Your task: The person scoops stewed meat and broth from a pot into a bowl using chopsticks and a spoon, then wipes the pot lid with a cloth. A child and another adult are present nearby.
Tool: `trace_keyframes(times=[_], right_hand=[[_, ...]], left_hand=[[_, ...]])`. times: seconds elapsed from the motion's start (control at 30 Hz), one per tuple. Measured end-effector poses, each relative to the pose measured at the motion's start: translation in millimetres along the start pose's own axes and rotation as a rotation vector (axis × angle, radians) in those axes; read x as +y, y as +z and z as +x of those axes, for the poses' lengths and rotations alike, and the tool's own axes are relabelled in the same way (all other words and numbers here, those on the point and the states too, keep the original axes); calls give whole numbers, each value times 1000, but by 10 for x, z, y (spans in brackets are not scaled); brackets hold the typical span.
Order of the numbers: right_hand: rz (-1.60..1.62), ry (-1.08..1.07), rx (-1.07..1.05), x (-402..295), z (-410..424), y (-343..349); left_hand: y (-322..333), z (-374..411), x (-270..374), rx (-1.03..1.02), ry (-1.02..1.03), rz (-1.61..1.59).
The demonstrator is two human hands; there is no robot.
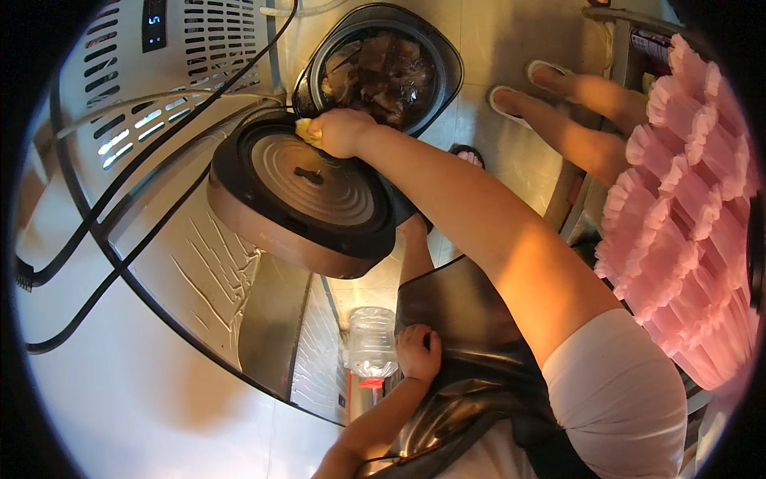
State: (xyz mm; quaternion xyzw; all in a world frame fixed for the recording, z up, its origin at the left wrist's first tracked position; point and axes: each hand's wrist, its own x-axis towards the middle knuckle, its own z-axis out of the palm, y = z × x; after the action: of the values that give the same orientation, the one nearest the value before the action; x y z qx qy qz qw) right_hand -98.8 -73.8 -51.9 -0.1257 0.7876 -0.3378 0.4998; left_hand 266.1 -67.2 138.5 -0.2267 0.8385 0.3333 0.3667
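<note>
An open rice cooker [302, 197] shows its brown body and the round inner metal plate of its raised lid. Behind it is its dark pot, holding dark braised food [383, 78] in glossy liquid. My right hand [344, 133] holds a crumpled yellow cloth [309, 132] against the top edge of the lid, close to the pot. My left hand [419, 352] rests, fingers curled, against the black apron [461, 311] at my front; nothing shows in it.
A perforated metal panel [221, 36] with a small display is at the upper left. Black cables [179, 114] cross there. A clear plastic bottle [371, 341] with a red cap stands below the cooker. A person in a pink ruffled dress [682, 221] stands close on the right.
</note>
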Motion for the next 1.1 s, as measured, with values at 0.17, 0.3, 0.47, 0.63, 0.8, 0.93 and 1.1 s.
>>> trace_keyframes(times=[0.17,0.3,0.47,0.63,0.8,0.93,1.1], right_hand=[[-51,81,-81,256,-124,208],[-101,108,-81,290,-429,252],[-116,85,-50,195,-883,45],[198,-58,444,66,-1624,6],[898,168,540,-79,-2448,62],[1370,263,465,-598,-3327,-226],[1336,159,535,-886,-4037,-243]], left_hand=[[-23,-1,52,-2,-2,26],[-13,-8,-2,0,6,25],[-152,37,75,9,40,18],[-292,64,152,96,59,12],[-422,62,134,251,163,-142],[-439,178,-213,356,-51,-423],[-1299,28,-202,284,121,-193]])
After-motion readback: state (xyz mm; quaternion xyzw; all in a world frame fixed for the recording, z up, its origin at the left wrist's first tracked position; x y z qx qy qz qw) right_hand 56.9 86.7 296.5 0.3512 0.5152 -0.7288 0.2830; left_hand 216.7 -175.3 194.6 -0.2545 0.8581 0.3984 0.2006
